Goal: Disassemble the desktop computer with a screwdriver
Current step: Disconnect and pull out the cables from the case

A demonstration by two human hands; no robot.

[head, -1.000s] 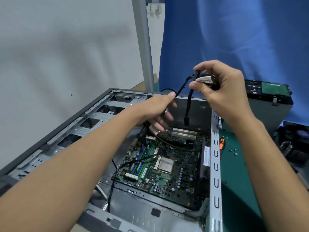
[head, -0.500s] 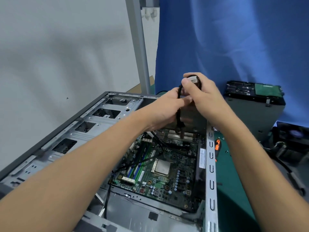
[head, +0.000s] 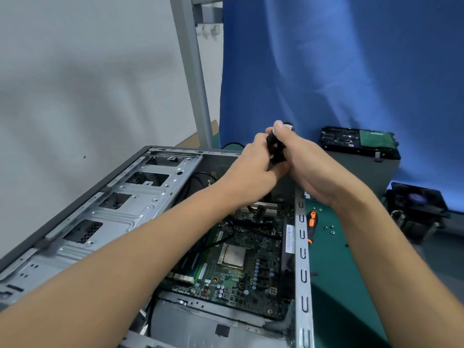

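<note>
Green mat (head: 334, 262) on the bench, blue curtain (head: 351, 71) behind, grey wall (head: 75, 84) to the left. Case (head: 302, 249) lies on its side on the mat, open. Board (head: 251, 277) sits in the floor of it, bare CPU (head: 233, 254) near the middle. Screwdriver (head: 312, 223) lies on the mat just beside the case's right wall, untouched. Loose screws (head: 329, 228) near it. Drive (head: 359, 141) sits on a grey box at back right. Cooler (head: 416, 204) is well apart at the right edge.

Both hands are raised above the far end of the case, meeting on a black cable bundle (head: 275, 151).
- Left hand (head: 253, 167): fingers curled round the bundle from the left.
- Right hand (head: 308, 167): fingers wrapped on it from the right, thumb pressed on top next to a white plug end.
- The hands touch. Fingertips on the underside are hidden.

Black leads run down from under the hands toward the board. Cannot tell whether any are plugged in there.

Risks, as I judge them:
- A hard pull with a lead seated would strain its header or flex the board.
- A freed plug swinging down could strike the bare CPU or the slots beneath.
- Right wrist hangs over the case's thin metal rim, so a downward jerk means a scrape.
- A forearm sweeping right could scatter the screws or roll the screwdriver off the mat.
</note>
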